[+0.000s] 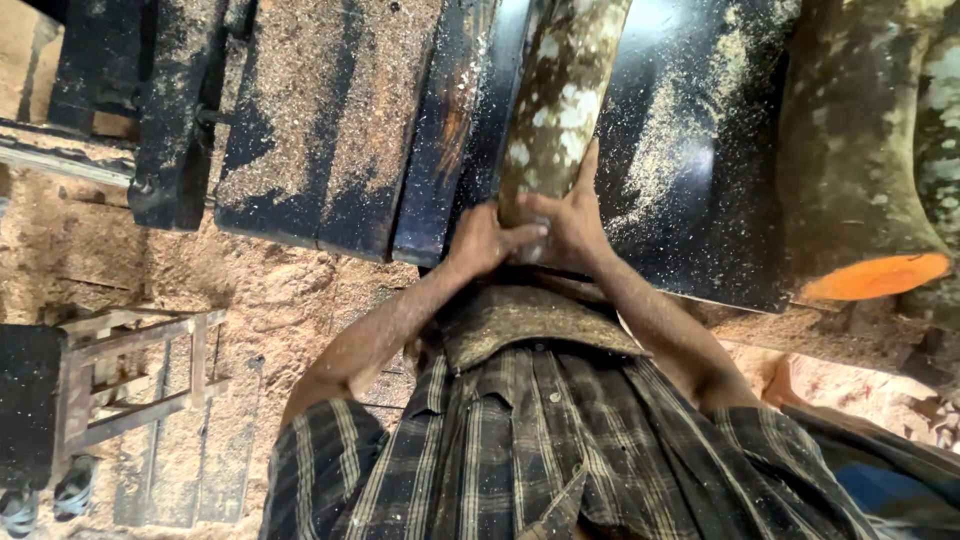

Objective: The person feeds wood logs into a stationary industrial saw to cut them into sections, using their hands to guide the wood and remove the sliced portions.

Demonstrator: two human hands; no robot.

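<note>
Log [560, 90], mottled and barked, lies on the sawdust-strewn black saw table [700, 200], running toward twelve o'clock. Left hand [485, 238] and right hand [570, 225] clasp its near end, fingers wrapped closed. At two o'clock, a thicker log [850, 150] shows an orange cut face.

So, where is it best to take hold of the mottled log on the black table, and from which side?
Probably at its near cut end, from the person's side. The mottled log lies lengthwise, running away across the sawdust-covered black table, so only that end is close. The left hand and right hand already cup it there, one on each flank; the round shape favours two hands.
</note>
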